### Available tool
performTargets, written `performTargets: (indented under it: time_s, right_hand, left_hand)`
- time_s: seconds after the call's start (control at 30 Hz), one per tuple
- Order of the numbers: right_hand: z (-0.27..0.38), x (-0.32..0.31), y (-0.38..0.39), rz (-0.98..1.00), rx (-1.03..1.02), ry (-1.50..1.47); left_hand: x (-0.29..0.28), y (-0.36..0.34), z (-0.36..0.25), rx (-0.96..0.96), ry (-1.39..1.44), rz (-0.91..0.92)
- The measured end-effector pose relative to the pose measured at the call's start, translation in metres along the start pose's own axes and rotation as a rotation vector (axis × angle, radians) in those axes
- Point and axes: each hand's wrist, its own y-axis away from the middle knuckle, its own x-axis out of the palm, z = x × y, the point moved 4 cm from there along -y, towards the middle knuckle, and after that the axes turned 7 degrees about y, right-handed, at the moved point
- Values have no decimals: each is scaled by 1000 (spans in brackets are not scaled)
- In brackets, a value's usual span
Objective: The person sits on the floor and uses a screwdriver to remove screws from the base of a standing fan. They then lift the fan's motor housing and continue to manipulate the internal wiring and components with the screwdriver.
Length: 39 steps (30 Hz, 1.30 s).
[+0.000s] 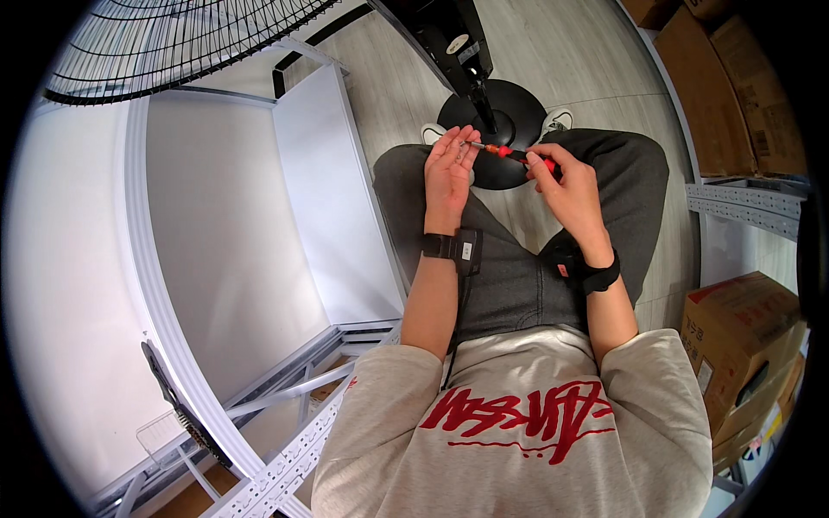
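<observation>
My right hand [567, 188] is closed around the red and black handle of a screwdriver [504, 151], whose shaft points left. The screwdriver's tip reaches the fingers of my left hand [448, 179]. That hand is turned palm up, its fingers stretched out and slightly cupped. Small shiny bits show by its fingers at the tip, too small to name. Both hands are over the round black base [509, 177] of a pedestal fan, which stands on the floor between my feet. Its black column [445, 47] rises just beyond my hands.
The fan's wire grille [181, 43] spreads across the upper left. A white metal shelf frame [173, 293] stands on my left, with a hairbrush [177, 401] on its edge. Cardboard boxes [738, 345] and a perforated metal rack [747, 207] are on my right.
</observation>
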Motion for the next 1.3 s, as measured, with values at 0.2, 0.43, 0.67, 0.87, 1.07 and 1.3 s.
performTargets:
  time_s: [0.2, 0.43, 0.67, 0.87, 1.07, 1.3]
  right_hand:
    - [1, -2, 0, -6, -3, 12]
    - [-1, 0, -1, 5, -9, 17]
    - [4, -2, 5, -1, 11, -37]
    - [-54, 10, -13, 37, 163, -455]
    - [-114, 37, -26, 152, 440, -878]
    - [-51, 84, -42, 321, 465, -958]
  left_hand:
    - [-1, 1, 0, -29, 4, -26]
    - [2, 4, 3, -15, -64, -49]
    - [-23, 0, -1, 58, -70, -67]
    - [-21, 6, -8, -24, 181, -99]
    - [11, 18, -23, 1, 315, -173]
    - [-10, 30, -71, 45, -2, -195]
